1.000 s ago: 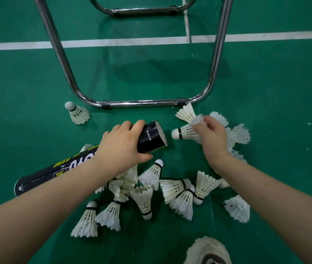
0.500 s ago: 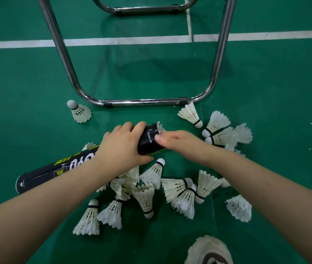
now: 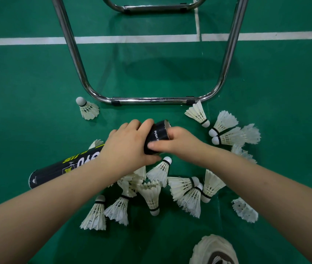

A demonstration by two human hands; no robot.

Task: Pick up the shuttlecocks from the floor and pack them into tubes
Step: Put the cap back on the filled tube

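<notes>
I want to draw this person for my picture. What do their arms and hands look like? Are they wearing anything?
Both arms are bare all the way to the picture's edge: no sleeves show. The left hand and right hand wear no gloves, and no rings, watch or wristbands are visible. The fingernails that show look short and unpainted.

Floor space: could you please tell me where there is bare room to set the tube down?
Bare floor lies left of the lone shuttlecock, and inside the metal frame. The pile under both hands is crowded.
</notes>
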